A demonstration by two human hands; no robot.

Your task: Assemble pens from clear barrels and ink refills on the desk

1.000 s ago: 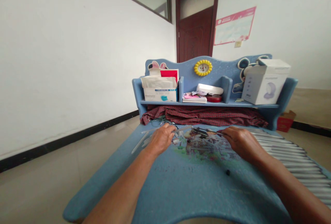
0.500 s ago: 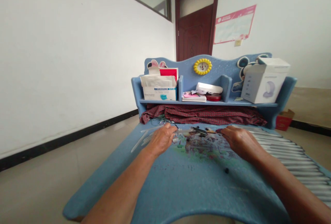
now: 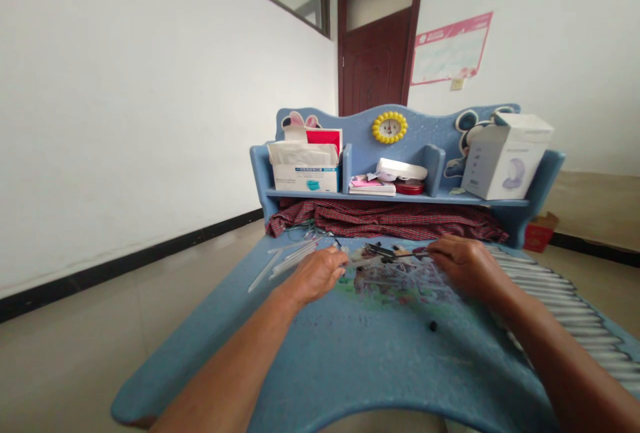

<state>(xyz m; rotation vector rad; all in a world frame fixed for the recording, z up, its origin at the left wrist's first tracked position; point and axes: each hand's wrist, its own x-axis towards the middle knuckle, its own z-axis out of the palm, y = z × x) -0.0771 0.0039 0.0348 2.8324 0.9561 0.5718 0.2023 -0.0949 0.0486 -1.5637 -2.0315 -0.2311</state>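
Observation:
My left hand (image 3: 320, 274) is closed with its fingertips pinched round a thin pale tube (image 3: 364, 262), which points right from the fingers. My right hand (image 3: 463, 261) is closed on a thin dark stick (image 3: 414, 255) that points left, towards the middle of the desk. Between the hands lie black slender pieces (image 3: 378, 251) and small scattered bits over a worn printed picture (image 3: 395, 283). Left of my left hand rest several white tubes (image 3: 293, 260). Beyond my right forearm lies a long row of white tubes with dark ends (image 3: 555, 303). My fingers partly hide what they hold.
The blue desk (image 3: 350, 360) carries a small black piece (image 3: 433, 326). A checked cloth (image 3: 385, 220) is bunched below the shelf (image 3: 310, 194). On the shelf stand a mask box (image 3: 307, 176), a red round tin (image 3: 410, 188) and a white carton (image 3: 507, 156).
My left hand has moved slightly down and right, its thin tube still in its fingers. My right hand stays closed on the stick. The view has shifted a little.

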